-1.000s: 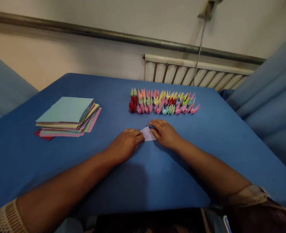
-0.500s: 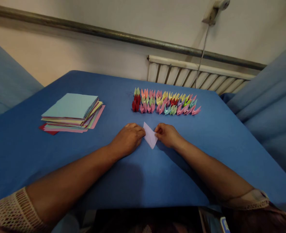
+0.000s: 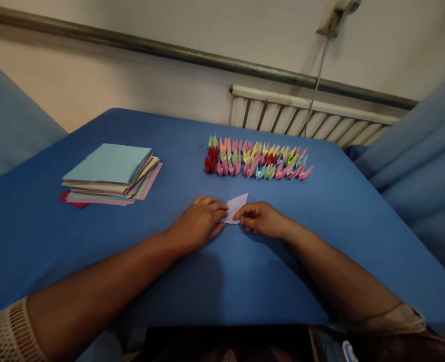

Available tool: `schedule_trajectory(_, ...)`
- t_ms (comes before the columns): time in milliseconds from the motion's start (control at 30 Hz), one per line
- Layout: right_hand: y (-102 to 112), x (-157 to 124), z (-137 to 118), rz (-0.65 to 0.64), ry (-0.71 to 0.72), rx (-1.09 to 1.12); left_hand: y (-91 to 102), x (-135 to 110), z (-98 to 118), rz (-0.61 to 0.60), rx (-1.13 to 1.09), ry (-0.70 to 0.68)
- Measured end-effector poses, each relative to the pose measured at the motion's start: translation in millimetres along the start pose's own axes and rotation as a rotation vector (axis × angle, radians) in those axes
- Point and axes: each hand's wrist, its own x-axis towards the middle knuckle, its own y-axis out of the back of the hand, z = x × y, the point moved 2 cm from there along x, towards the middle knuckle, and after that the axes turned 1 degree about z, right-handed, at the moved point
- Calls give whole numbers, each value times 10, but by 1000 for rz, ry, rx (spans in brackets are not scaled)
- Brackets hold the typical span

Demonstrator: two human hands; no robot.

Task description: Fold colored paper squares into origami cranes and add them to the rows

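A small folded piece of pale lilac paper (image 3: 236, 205) lies on the blue table (image 3: 245, 271) between my hands. My left hand (image 3: 199, 222) rests on the table with its fingertips pressing the paper's left edge. My right hand (image 3: 260, 218) pinches the paper's right side, fingers curled closed on it. Behind the paper stand rows of several small coloured folded paper figures (image 3: 258, 161).
A stack of coloured paper squares (image 3: 111, 173) with a light blue top sheet lies at the left of the table. A metal bed rail (image 3: 313, 113) and a wall pipe run behind. Blue curtains hang at both sides.
The lilac paper has been turned and refolded: it pointed down toward me half a second ago, now its tip points up and away. Both hands shifted slightly nearer me.
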Motion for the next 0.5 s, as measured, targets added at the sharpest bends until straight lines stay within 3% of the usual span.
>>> schedule_trajectory(100,25,-20,19,-17,128,-147,-4,-13,-20,-9,-38,4)
schedule_trajectory(267,64,-13,10,114,345,-473,-24,-27,-1,-4,-129,56)
schedule_trajectory(500,128,43,42,217,464,-546,-55,1,-59,22,-230,143)
